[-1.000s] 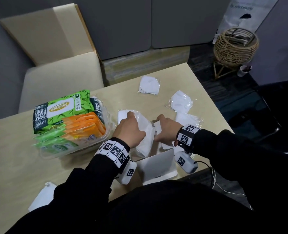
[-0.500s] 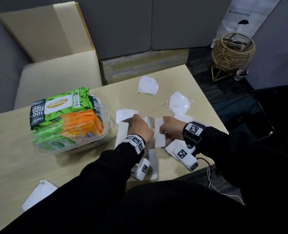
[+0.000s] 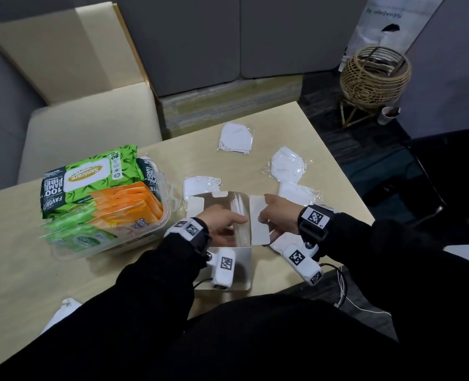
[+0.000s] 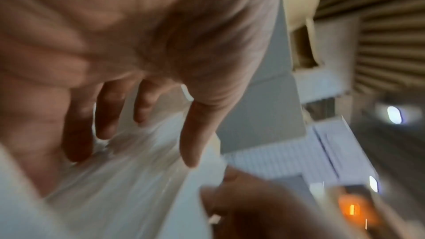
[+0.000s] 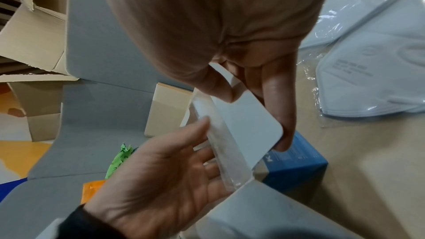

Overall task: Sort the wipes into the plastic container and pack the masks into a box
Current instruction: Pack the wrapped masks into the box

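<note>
The head view shows the whole desk (image 3: 35, 270): the plastic container (image 3: 156, 229) at the left holds the green and orange wipes (image 3: 90, 182), and the open white box (image 3: 244, 259) stands at the near edge between the two wrists. Loose wrapped masks (image 3: 288, 166) lie beyond and to the right of the box, one more (image 3: 236, 138) farther back, another (image 3: 200, 185) just behind the box's far flap.

The right wrist view adds what the head view hides: the box's outer side is blue (image 5: 299, 166), and a mask in clear wrap (image 5: 220, 144) stands on edge inside the opening. There the right hand (image 5: 241, 57) pinches the box's side flap (image 5: 248, 124) between thumb and fingers. The left hand (image 5: 165, 174) lies palm up, fingers straight and released, fingertips against the wrapped mask.

The left wrist view is blurred; it shows only the left hand's (image 4: 138, 61) fingers spread straight over white material.

From the head, the left hand (image 3: 222, 218) reaches into the box opening and the right hand (image 3: 277, 215) sits at its right flap (image 3: 258, 221).

Half a second earlier the box lay flatter under both hands; it now stands open with its flaps spread, and the left hand has turned inward over the opening.
</note>
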The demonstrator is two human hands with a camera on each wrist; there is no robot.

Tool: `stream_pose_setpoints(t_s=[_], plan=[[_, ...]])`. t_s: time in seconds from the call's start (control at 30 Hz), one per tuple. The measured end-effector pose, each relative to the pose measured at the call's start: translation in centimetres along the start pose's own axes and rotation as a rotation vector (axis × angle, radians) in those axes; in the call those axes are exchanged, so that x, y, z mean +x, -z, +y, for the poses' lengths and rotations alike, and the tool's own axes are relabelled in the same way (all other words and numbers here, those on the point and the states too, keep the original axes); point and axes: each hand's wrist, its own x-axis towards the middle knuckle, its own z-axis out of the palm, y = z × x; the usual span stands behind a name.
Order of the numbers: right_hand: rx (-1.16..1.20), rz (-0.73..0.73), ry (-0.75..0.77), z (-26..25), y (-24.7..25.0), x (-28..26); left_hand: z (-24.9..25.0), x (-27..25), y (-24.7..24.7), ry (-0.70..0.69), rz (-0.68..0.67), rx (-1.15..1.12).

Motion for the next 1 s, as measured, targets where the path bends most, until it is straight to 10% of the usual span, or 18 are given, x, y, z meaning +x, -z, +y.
stream_pose_setpoints(t_s=[0.13,0.33,1.0], plan=[[-0.026,0.020,0.009,-0.1,0.3,-0.3,-1.6,4.6,-0.2,-0.083,0.181,0.257],[0.022,-0.013,-0.029,0.4,0.9,-0.2,0.5,0.6,-0.2,-0.072,-0.021,0.113],[-0.275,-0.049,-0.094,-0.1,2.5,0.7,1.1,1.6,-1.5,-0.249,0.099,0.414]])
